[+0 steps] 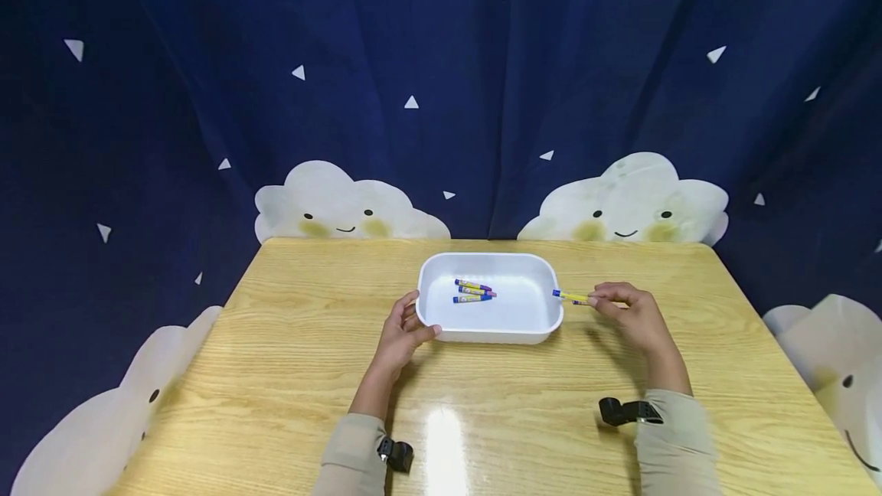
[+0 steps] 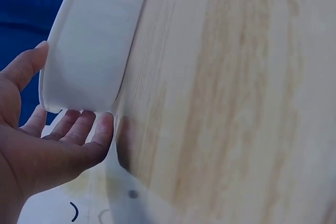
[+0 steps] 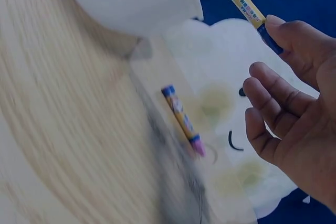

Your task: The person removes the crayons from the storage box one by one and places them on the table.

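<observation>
A white plastic tray (image 1: 492, 335) sits on the table, with three crayons (image 1: 472, 290) in yellow and blue wrappers lying side by side in its left half. My left hand (image 1: 401, 339) grips the tray's near left corner, thumb at the rim and fingers against the end wall (image 2: 86, 40). Between thumb and fingertips my right hand (image 1: 637, 320) pinches a dark-blue-tipped crayon (image 3: 247, 6), held just beyond the tray's right rim. Below it, a pink-tipped crayon (image 3: 181, 119) lies on the table to the right of the tray.
The wooden table (image 1: 289, 358) ends at the back against a dark blue curtain (image 1: 358, 37) printed with white triangles and smiling clouds. Each forearm has a black wrist camera (image 1: 623, 412) strapped on.
</observation>
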### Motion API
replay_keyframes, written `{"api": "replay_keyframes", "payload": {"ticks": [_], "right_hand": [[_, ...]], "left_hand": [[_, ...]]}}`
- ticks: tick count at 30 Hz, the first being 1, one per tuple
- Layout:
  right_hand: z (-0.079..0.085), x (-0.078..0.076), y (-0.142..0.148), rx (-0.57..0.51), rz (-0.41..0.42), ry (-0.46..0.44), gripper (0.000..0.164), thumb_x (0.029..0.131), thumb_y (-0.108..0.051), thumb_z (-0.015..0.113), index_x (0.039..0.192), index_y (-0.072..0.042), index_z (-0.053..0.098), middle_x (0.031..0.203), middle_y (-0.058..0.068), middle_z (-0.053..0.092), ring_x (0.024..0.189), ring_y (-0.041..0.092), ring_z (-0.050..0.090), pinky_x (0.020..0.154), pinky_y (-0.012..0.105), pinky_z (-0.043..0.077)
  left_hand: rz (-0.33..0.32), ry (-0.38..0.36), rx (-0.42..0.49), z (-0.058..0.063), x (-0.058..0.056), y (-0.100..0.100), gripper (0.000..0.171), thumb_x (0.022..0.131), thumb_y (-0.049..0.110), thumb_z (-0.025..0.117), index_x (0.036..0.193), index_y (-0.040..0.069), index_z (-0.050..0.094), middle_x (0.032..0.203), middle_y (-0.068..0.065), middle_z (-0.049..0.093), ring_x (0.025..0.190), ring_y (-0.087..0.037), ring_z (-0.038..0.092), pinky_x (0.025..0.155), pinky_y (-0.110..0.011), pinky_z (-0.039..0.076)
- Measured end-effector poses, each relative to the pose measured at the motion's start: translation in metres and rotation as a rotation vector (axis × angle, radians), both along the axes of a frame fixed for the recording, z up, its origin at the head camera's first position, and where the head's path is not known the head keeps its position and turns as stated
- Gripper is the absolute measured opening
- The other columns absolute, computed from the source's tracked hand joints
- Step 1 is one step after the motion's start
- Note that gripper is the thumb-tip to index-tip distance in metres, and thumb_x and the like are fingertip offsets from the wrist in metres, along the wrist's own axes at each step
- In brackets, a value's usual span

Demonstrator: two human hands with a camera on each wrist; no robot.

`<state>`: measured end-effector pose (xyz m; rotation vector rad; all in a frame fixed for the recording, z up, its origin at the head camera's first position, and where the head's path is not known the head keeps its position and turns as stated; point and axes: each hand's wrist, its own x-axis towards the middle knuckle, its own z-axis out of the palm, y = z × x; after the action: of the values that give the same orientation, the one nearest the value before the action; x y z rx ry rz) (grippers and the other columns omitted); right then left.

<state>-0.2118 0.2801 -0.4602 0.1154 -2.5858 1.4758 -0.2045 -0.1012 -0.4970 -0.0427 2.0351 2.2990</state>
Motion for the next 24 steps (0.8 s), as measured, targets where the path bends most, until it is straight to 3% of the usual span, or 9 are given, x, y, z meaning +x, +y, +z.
{"api": "replay_keyframes", "payload": {"ticks": [7,12,16,20,24], "right_hand": [[-0.008,0.006,0.02,0.04,-0.047,0.005,0.026,0.089,-0.018,0.064,0.098,0.006,0.068,0.113,0.019,0.056,0.104,0.025,0.047,0.08,0.034,0.039],[-0.022,0.002,0.035,0.042,-0.055,-0.015,0.028,0.089,-0.02,0.065,0.097,0.006,0.068,0.109,0.015,0.056,0.098,0.015,0.048,0.079,0.029,0.039],[-0.032,-0.002,0.046,0.045,-0.046,-0.029,0.027,0.088,-0.019,0.066,0.095,0.007,0.067,0.105,0.013,0.056,0.09,0.005,0.047,0.074,0.021,0.04],[-0.04,-0.005,0.055,0.079,-0.006,-0.041,0.025,0.089,-0.017,0.065,0.095,0.007,0.068,0.103,0.016,0.057,0.087,0.002,0.047,0.069,0.019,0.041],[-0.045,-0.008,0.058,0.098,0.033,-0.062,0.022,0.088,-0.014,0.065,0.093,0.007,0.068,0.102,0.019,0.057,0.087,0.01,0.049,0.069,0.02,0.042]], "left_hand": [[0.003,0.005,-0.006,0.002,0.001,0.0,0.079,0.073,-0.007,0.073,0.141,0.006,0.035,0.13,-0.024,0.043,0.117,-0.036,0.047,0.083,-0.031,0.051],[0.033,0.011,-0.009,0.004,0.002,-0.002,0.078,0.072,-0.009,0.072,0.141,0.004,0.036,0.13,-0.025,0.044,0.118,-0.037,0.046,0.082,-0.027,0.05],[0.012,0.013,0.013,0.005,0.001,-0.002,0.08,0.073,-0.01,0.071,0.142,0.001,0.032,0.132,-0.028,0.04,0.12,-0.04,0.043,0.082,-0.026,0.05],[-0.021,0.003,0.029,0.013,0.004,-0.001,0.08,0.074,-0.012,0.069,0.142,-0.002,0.029,0.134,-0.03,0.036,0.122,-0.044,0.04,0.082,-0.027,0.05],[-0.036,-0.003,0.024,0.025,0.009,0.001,0.078,0.074,-0.013,0.067,0.141,-0.004,0.028,0.134,-0.031,0.036,0.122,-0.044,0.039,0.083,-0.027,0.05]]}}
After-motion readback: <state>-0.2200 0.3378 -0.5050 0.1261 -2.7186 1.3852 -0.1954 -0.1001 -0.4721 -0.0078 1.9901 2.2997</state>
